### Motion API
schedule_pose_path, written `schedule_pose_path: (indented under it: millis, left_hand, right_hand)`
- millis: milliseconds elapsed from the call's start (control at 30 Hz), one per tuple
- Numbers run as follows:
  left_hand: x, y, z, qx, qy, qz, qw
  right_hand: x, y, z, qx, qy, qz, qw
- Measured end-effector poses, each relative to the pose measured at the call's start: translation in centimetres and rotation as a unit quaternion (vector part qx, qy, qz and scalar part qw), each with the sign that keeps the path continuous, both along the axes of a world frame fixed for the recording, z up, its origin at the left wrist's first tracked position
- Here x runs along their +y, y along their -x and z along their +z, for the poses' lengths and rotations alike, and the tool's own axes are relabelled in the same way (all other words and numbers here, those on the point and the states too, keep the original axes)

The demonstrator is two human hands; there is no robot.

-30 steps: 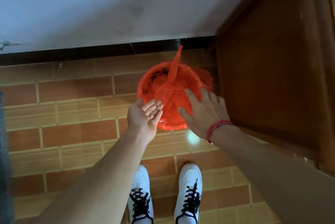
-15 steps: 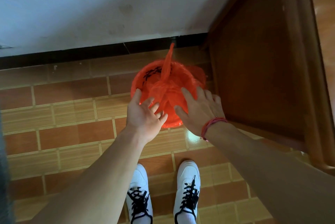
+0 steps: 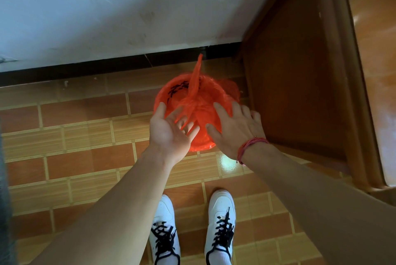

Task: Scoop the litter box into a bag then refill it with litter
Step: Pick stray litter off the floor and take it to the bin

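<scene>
A red plastic bag (image 3: pixel 201 97) with black print lies spread over a round container on the tiled floor, close to the wall. One bag handle sticks up at the back. My left hand (image 3: pixel 171 130) hovers palm-up over the bag's near left side, fingers straight, a strip of red plastic crossing them. My right hand (image 3: pixel 234 128) lies palm-down over the bag's near right side, fingers spread. No litter box or scoop is in view.
A white wall (image 3: pixel 128 7) with a dark skirting runs behind the bag. A brown wooden door (image 3: pixel 300 82) stands open just right of it. My two white shoes (image 3: pixel 192 228) stand on the brown tiles below.
Both hands have moved forward over the bag. My left hand has opened from a cupped palm to spread fingers under the plastic. The view has shifted slightly.
</scene>
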State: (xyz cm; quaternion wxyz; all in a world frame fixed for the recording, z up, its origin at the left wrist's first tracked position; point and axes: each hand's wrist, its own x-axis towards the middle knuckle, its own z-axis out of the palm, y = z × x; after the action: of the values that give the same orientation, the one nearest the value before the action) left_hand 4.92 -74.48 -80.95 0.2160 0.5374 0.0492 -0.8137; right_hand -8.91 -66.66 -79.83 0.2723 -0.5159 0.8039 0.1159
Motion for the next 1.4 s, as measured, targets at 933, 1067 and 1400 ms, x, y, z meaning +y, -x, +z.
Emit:
schedule_pose_path:
  millis: [933, 1067, 1400]
  left_hand:
    - [-0.6, 0.6, 3.4, -0.068, 0.053, -0.011, 0.996]
    - [-0.8, 0.7, 3.3, -0.074, 0.064, -0.012, 0.995]
    - [-1.4, 0.0, 7.0, -0.093, 0.094, -0.056, 0.990]
  right_hand:
    - [-0.5, 0.5, 3.2, 0.008, 0.015, 0.002, 1.000]
    - [-0.5, 0.6, 3.2, 0.011, 0.017, 0.005, 1.000]
    - [-0.9, 0.4, 7.0, 0.006, 0.024, 0.010, 1.000]
